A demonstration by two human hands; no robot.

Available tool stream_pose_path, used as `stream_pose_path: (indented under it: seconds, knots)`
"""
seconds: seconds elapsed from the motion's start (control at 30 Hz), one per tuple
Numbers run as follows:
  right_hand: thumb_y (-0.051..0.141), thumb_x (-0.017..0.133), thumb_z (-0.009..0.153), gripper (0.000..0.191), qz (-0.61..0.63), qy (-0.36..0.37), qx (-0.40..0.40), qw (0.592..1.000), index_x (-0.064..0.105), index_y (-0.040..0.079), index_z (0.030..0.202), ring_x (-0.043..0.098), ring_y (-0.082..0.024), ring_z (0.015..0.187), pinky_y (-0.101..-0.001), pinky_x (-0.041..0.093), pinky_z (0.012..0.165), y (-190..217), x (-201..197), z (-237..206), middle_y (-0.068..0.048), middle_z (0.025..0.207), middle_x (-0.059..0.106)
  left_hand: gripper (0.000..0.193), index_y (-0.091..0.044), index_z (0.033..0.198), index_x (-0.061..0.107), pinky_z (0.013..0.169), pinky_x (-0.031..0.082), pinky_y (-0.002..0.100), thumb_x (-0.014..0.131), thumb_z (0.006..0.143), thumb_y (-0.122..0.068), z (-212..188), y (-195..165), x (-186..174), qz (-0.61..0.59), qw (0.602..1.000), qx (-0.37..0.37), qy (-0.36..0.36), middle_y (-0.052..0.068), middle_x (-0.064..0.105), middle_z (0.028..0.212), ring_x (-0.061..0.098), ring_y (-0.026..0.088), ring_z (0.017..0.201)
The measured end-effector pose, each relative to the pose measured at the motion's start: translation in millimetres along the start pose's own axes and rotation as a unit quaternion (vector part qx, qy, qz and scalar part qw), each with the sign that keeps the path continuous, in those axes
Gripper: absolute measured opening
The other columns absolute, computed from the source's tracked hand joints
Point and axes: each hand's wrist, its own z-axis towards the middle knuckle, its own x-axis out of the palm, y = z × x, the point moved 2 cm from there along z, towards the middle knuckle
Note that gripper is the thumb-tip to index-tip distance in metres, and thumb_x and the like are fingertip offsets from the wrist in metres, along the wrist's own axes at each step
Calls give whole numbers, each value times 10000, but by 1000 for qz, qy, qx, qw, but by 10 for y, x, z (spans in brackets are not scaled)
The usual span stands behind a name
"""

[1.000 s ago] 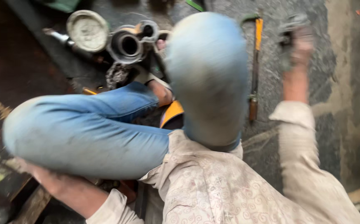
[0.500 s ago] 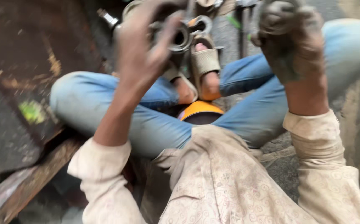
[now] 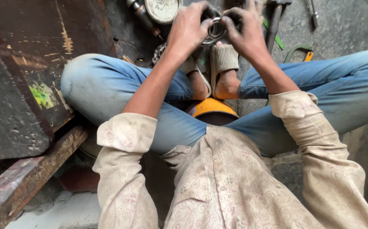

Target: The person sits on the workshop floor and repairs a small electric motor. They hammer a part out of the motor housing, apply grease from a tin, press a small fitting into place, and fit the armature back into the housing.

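Both hands are gripping a round metal ring part (image 3: 215, 30), grey and greasy with a shiny inner rim, held above the sandalled feet (image 3: 218, 70). The left hand (image 3: 189, 26) is clasping its left side, the right hand (image 3: 244, 29) its right. Half a second ago, the right hand was raised apart; now both are meeting on the part. A round disc (image 3: 163, 9) is lying on the floor beyond.
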Motion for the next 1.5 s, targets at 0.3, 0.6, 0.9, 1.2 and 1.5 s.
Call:
stream_pose_path:
  seconds: [0.3, 0.6, 0.9, 1.2, 1.5]
  knots:
    - [209, 780, 969, 174, -42, 5, -39, 998, 795, 115, 1114, 456, -435, 1307, -587, 274, 1035, 16, 289, 109, -219, 1367, 585, 193, -58, 993, 715, 757, 568, 490, 789, 828, -125, 34, 35, -14, 66, 993, -102, -1, 195, 748, 894, 722, 407, 882]
    - [123, 759, 853, 93, -240, -42, -109, 964, 767, 69, 929, 487, -410, 1297, -602, 249, 1088, 145, 432, 174, -215, 1315, 616, 166, -25, 998, 692, 636, 596, 475, 690, 965, -188, 228, 349, 43, 170, 978, -118, -39, 198, 714, 834, 745, 373, 749]
    - [33, 690, 728, 104, -301, -28, -118, 946, 735, 16, 821, 596, -352, 1123, -451, 476, 948, 7, 759, 343, -178, 1189, 679, 223, -26, 1018, 704, 583, 569, 504, 742, 889, -204, 186, 496, 13, 254, 963, -72, -52, 221, 709, 851, 723, 408, 735]
    - [76, 756, 938, 155, -157, -170, -132, 964, 728, 40, 1086, 607, -336, 1051, -484, 474, 910, 565, 388, -110, -162, 1078, 665, 133, -94, 959, 797, 774, 614, 471, 717, 853, -98, -76, 1296, 169, 356, 899, -245, 71, 175, 764, 1012, 745, 350, 950]
    - [260, 801, 876, 407, 146, 34, 99, 984, 657, -21, 1132, 688, -409, 1001, -469, 544, 850, 385, 1283, -720, -230, 1058, 711, 322, -116, 1173, 750, 903, 561, 453, 618, 908, -243, -371, 1281, 549, 242, 857, -354, 285, 155, 733, 1209, 701, 334, 1099]
